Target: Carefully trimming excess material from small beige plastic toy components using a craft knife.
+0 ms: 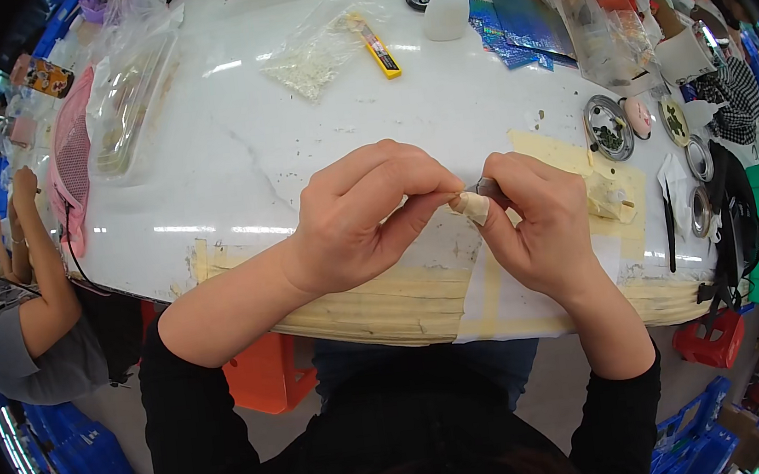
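Observation:
My left hand (363,215) and my right hand (540,225) meet above the front edge of the white table (296,144). The right hand's fingers pinch a small dark slender tool (488,188), and its thumb is wrapped in tan tape. The left hand's thumb and forefinger are closed right at the tool's tip, pinching something too small to make out. Beneath the hands, strips of yellowish masking tape (565,157) cover the table top and its edge.
A yellow utility knife (376,48), a clear bag of white bits (314,54) and a white squeeze bottle (447,10) lie farther back. Small round metal dishes (608,127) stand at the right. A clear plastic tray (125,106) is at the left. Another person sits at far left.

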`<action>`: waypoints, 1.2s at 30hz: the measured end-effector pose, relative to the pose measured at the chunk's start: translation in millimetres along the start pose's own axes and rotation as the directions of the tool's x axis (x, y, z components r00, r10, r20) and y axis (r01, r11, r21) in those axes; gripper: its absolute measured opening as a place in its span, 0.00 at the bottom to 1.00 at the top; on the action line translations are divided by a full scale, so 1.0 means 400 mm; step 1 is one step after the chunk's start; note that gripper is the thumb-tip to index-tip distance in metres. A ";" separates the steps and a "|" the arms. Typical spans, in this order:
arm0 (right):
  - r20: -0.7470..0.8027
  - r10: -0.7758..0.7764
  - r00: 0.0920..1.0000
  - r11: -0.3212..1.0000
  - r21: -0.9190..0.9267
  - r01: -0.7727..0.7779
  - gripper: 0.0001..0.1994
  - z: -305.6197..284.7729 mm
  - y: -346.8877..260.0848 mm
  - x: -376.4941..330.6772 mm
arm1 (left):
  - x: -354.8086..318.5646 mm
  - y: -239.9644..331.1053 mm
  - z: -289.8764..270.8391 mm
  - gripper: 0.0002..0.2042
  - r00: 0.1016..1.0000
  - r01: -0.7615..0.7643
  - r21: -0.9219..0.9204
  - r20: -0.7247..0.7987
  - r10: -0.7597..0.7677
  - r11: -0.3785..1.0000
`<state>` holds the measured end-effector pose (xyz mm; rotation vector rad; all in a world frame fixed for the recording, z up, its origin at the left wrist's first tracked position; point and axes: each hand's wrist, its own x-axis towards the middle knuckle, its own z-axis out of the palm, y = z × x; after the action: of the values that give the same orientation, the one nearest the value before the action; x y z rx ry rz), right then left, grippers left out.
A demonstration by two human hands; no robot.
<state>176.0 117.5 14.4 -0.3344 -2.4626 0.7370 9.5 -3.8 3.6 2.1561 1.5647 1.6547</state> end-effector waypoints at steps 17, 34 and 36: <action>-0.036 -0.062 0.997 0.995 -0.080 0.059 0.12 0.001 -0.001 0.002 | -0.002 0.005 -0.004 0.09 1.000 -0.005 -0.010 0.002 0.005 1.000; -0.002 -0.010 1.000 1.000 -0.027 0.010 0.18 0.001 -0.005 0.000 | -0.001 0.000 -0.002 0.10 0.999 -0.035 -0.008 -0.004 0.035 0.999; 0.011 -0.015 1.000 1.000 -0.006 0.015 0.17 -0.001 -0.004 0.001 | 0.000 -0.001 -0.003 0.10 0.999 -0.049 -0.003 -0.003 0.049 0.999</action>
<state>175.7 116.4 15.7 -0.3142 -2.4756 0.7274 8.3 -4.1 3.8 2.2095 1.5211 1.6729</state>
